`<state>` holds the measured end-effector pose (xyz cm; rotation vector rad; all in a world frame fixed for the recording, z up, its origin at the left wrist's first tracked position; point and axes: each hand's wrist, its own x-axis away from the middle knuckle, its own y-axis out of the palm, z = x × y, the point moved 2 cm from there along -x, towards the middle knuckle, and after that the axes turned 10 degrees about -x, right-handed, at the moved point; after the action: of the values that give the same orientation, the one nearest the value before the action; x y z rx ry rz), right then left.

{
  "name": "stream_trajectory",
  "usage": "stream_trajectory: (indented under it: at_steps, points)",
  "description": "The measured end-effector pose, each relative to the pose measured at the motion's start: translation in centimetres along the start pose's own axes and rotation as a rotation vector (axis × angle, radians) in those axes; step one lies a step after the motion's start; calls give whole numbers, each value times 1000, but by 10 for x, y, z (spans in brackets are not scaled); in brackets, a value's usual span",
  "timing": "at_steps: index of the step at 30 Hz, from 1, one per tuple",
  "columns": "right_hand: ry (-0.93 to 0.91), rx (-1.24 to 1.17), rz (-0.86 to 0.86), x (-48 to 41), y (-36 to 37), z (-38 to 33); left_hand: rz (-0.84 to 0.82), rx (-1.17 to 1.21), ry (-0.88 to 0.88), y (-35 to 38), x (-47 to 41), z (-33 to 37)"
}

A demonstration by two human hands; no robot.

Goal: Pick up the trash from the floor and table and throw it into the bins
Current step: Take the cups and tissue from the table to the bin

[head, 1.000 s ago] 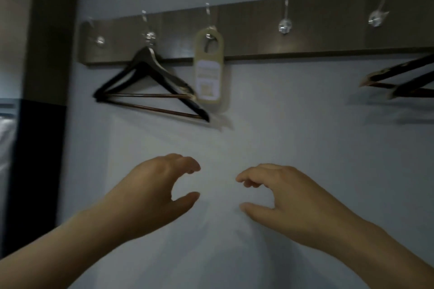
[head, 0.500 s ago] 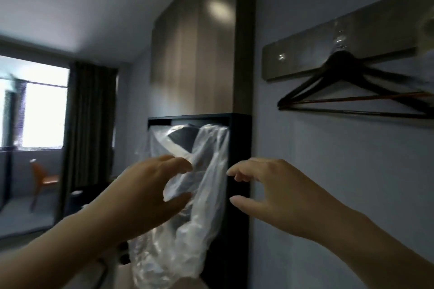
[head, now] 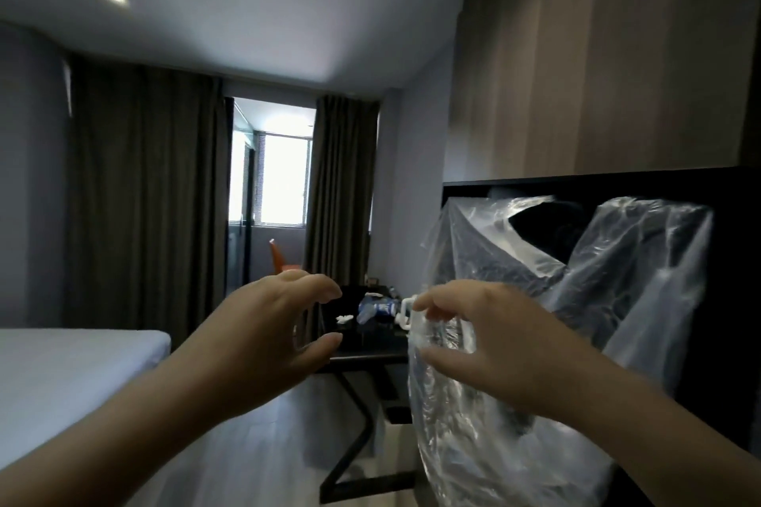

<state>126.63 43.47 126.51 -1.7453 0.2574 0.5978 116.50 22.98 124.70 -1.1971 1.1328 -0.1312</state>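
My left hand and my right hand are raised side by side in front of me, fingers loosely curved, thumbs apart from the fingers, holding nothing. Past them stands a dark table against the right wall. On it lie a small crumpled white paper, a crushed bottle with a blue label and a white object partly hidden by my right fingers. No bin is in view.
Clear plastic garment covers hang in a black open wardrobe at the right, right behind my right hand. A bed fills the left. Dark curtains, a window and an orange chair are at the far end. Grey floor runs between bed and table.
The view has swung left, from the wall with hooks and hangers past the wardrobe to the room with the table. Both hands keep the same raised, curved pose.
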Motion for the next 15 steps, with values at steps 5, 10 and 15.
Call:
stream_trajectory:
  at_steps: [5,10,15]
  points:
    - [-55,-22,5,-57,38,48,15,-19,-24,40,-31,-34]
    - [-85,-41,-30,-116,65,109,23,-46,-71,83,-90,-63]
    - [-75,-82,-58,-178,103,163,-8,-47,-97,139,-138,-98]
